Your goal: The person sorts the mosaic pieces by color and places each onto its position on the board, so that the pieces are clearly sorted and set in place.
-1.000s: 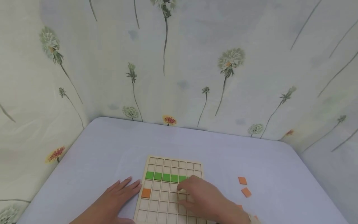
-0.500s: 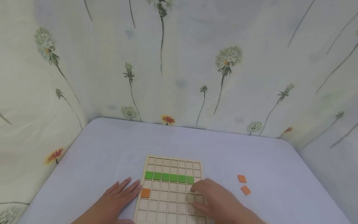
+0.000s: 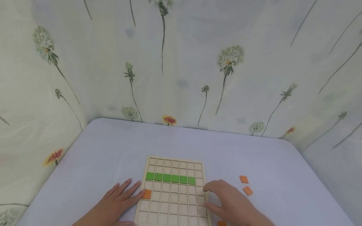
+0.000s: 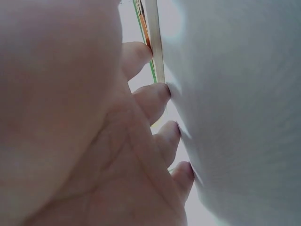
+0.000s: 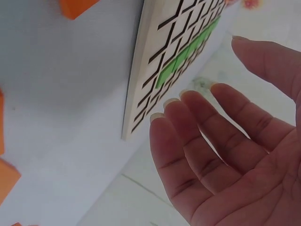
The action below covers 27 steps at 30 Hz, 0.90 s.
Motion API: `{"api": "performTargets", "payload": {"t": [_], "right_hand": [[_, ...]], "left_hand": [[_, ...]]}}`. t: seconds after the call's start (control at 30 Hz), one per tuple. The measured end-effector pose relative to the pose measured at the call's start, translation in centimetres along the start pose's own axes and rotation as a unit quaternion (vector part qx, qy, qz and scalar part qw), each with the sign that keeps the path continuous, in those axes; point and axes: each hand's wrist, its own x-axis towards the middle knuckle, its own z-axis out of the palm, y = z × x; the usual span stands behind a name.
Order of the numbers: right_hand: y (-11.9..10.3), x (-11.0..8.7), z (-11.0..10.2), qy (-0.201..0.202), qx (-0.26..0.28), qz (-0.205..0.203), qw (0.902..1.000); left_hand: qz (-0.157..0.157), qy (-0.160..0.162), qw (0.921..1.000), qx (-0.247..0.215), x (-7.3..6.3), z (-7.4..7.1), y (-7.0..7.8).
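A pale wooden grid board (image 3: pixel 173 198) lies on the table. A row of several green square tiles (image 3: pixel 175 178) fills most of one row of its cells, and one orange tile (image 3: pixel 146 194) lies at the left edge. My left hand (image 3: pixel 120 201) rests flat at the board's left side, fingers spread, with the index fingertip at the orange tile. At the board's right edge my right hand (image 3: pixel 230 201) hovers with thumb and fingers apart. In the right wrist view that palm (image 5: pixel 254 188) shows nothing held, fingers gently bent.
To the right of the board lie two loose orange tiles, the farther tile (image 3: pixel 244 179) and the nearer tile (image 3: pixel 248 190). Another orange tile (image 3: pixel 222 223) shows at the bottom edge. A flower-printed cloth (image 3: pixel 181 62) rises behind the lavender table (image 3: pixel 135 138).
My right hand has moved right, off the green row to the board's right edge, uncovering the sixth cell's green tile. My left index finger has shifted onto the board's edge by the orange tile.
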Motion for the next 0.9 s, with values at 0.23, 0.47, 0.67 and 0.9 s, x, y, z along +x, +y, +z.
{"api": "performTargets", "payload": {"t": [0.23,0.47,0.67,0.9], "right_hand": [[0.9,-1.2,-0.6,0.005,0.015,0.039,0.9991],[1.9,-2.1,-0.7,-0.022,0.003,0.061,0.9979],[2.2,-2.2,-0.8,-0.093,0.039,0.142,0.9846],[3.4,-3.5,0.1,-0.106,0.039,0.031,0.9931]], "left_hand": [[-0.009,0.001,0.9998,-0.015,0.0,0.1,-0.1],[-0.011,0.004,0.9997,-0.023,-0.1,0.3,-0.2],[0.0,0.013,0.9999,-0.008,-0.1,0.4,-0.3],[-0.011,0.002,0.9998,-0.019,0.0,0.1,0.0]]}}
